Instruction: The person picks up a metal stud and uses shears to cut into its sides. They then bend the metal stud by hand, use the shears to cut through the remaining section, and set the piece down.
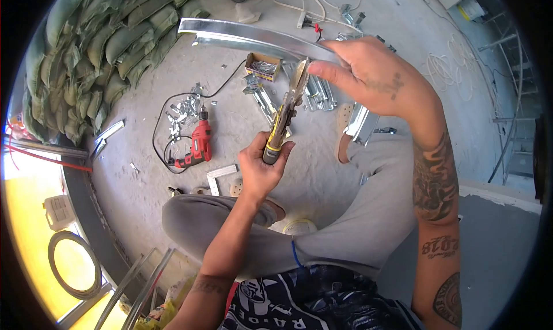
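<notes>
My left hand (262, 167) grips the yellow-and-black handles of a pair of tin snips (286, 114), whose blades point up at a long galvanised metal channel (247, 36). My right hand (368, 74) holds that channel at its right end, fingers pinched over the edge right beside the snip blades. The channel stretches up and left above the concrete floor. I am sitting with my knees in grey trousers spread to either side.
A red electric drill (199, 145) with a black cord lies on the floor at left, near scattered metal brackets (183, 112). A small cardboard box of screws (262, 66), more metal channel pieces (319, 94), stacked green sandbags (103, 48) and white cables (299, 2) surround me.
</notes>
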A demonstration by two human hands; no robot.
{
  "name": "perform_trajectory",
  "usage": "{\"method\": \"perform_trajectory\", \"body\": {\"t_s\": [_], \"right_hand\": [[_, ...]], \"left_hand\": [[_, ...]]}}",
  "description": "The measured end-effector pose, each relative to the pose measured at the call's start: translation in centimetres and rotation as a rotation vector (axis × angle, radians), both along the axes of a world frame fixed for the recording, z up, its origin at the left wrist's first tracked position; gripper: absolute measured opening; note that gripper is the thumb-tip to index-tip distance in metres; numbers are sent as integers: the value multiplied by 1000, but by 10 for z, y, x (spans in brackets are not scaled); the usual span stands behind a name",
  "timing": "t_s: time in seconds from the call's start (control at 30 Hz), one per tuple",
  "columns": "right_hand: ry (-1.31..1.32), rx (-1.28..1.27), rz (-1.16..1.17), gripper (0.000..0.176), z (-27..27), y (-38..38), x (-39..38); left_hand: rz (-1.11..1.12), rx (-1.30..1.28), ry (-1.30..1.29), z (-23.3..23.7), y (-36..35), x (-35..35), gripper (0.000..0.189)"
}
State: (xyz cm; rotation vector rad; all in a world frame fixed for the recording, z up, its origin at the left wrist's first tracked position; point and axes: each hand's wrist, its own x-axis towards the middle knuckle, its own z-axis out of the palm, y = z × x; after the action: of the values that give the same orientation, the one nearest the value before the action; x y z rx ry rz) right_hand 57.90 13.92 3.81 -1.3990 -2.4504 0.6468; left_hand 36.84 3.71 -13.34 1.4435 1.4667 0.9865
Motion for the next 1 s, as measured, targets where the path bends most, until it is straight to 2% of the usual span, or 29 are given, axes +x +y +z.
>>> {"method": "perform_trajectory", "body": {"t_s": [0.17, 0.23, 0.33, 0.43, 1.0], "right_hand": [[24, 91, -31, 50, -2, 2, 5], [84, -3, 38, 50, 1, 3, 12], [107, -98, -8, 49, 2, 4, 18], [151, -158, -2, 49, 1, 1, 17], [126, -159, 21, 52, 0, 1, 15]], "left_hand": [[6, -2, -9, 6, 0, 1, 26], [-7, 29, -33, 7, 6, 2, 29], [-78, -49, -135, 1, 10, -7, 40], [-50, -55, -214, 1, 11, -9, 40], [-62, -48, -254, 1, 10, -6, 42]]}}
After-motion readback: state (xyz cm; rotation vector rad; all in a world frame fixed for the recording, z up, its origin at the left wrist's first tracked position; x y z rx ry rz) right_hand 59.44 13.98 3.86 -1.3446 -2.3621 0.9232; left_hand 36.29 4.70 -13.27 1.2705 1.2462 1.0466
